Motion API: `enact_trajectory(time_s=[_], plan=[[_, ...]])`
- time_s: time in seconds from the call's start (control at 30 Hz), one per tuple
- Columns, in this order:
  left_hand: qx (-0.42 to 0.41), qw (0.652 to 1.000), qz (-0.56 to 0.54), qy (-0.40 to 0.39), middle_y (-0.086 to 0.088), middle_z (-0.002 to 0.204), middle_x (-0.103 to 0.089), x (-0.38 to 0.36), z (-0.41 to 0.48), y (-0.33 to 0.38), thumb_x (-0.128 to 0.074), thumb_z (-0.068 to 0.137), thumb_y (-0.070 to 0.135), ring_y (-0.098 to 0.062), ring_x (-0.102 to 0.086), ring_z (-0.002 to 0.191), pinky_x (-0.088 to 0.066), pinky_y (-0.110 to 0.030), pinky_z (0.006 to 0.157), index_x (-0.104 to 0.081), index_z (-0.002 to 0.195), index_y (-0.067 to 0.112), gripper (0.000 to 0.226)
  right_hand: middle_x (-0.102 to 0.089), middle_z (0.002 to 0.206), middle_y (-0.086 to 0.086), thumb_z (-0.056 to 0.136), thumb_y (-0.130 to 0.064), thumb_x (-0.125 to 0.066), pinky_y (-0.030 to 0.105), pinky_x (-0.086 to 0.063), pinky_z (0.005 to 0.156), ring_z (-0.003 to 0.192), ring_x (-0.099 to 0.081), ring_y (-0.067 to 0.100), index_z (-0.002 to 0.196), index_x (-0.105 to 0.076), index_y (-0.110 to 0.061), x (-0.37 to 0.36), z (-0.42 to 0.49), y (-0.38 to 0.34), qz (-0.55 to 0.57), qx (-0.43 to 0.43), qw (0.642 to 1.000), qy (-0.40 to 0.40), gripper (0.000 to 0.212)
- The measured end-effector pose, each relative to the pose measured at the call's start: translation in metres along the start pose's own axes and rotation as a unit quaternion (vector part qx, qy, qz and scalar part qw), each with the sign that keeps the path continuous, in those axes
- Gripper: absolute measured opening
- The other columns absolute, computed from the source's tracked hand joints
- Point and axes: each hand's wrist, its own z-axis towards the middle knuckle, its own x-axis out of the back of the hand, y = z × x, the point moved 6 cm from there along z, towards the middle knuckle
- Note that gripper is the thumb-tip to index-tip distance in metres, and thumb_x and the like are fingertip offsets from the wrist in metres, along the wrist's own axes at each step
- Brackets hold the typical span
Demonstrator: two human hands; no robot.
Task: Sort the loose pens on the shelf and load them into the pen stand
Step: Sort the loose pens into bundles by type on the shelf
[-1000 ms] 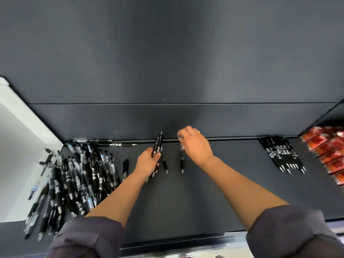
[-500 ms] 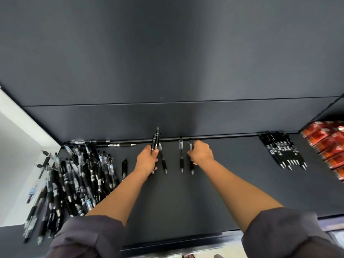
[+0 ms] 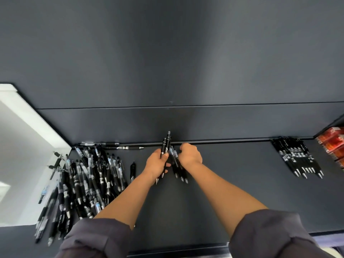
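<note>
A big heap of loose black pens (image 3: pixel 83 183) lies on the dark shelf (image 3: pixel 232 183) at the left. My left hand (image 3: pixel 157 163) is closed around two black pens (image 3: pixel 166 146) whose tops stick up past my fingers. Right beside it, my right hand (image 3: pixel 189 155) grips a few pens (image 3: pixel 176 164) with clear upper barrels; their tips point toward me on the shelf. The two hands almost touch. A neat row of sorted black pens (image 3: pixel 297 159) lies at the far right. No pen stand is visible.
One black pen (image 3: pixel 132 169) lies alone between the heap and my left hand. Two pens (image 3: pixel 119 146) lie sideways along the back rail. Red packets (image 3: pixel 333 144) sit at the right edge. A white wall (image 3: pixel 22 155) borders the shelf on the left.
My right hand has slid left, gathering the separate pens that lay spaced on the shelf into a bunch next to my left hand. The left hand kept its pens.
</note>
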Motion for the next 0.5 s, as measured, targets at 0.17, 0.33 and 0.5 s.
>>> enact_trajectory(time_s=[0.17,0.33,0.5], plan=[[0.009,1.000,-0.023,0.000,-0.010,0.107,-0.056,0.0051,0.0015,-0.0038,-0.041,0.099,0.016,-0.016,-0.060,0.078,-0.052,-0.029,0.061,-0.048,0.105,0.006,0.013,-0.060,0.117,0.013,0.092,-0.017,-0.048,0.031,-0.044,0.073,0.106,-0.059,0.034,0.117,-0.056,-0.013,-0.0037,-0.0019,-0.0041,-0.017,0.011,1.000,0.003,0.026],[0.005,0.999,-0.039,0.006,-0.008,0.109,-0.054,0.0076,0.0030,-0.0065,-0.041,0.099,0.017,-0.015,-0.058,0.079,-0.051,-0.029,0.061,-0.048,0.103,0.008,0.012,-0.062,0.109,0.009,0.088,-0.035,-0.053,0.030,-0.040,0.066,0.101,-0.060,0.034,0.108,-0.052,-0.017,-0.0017,-0.0051,-0.0016,-0.079,0.050,0.996,0.011,0.026],[0.004,1.000,-0.017,-0.005,-0.008,0.106,-0.055,0.0051,0.0025,-0.0024,-0.042,0.099,0.017,-0.014,-0.057,0.079,-0.050,-0.028,0.061,-0.049,0.111,0.002,0.021,-0.062,0.110,0.014,0.094,-0.024,-0.050,0.032,-0.041,0.066,0.102,-0.060,0.037,0.107,-0.054,-0.009,-0.0018,-0.0025,-0.0068,-0.087,0.059,0.994,0.027,0.021]])
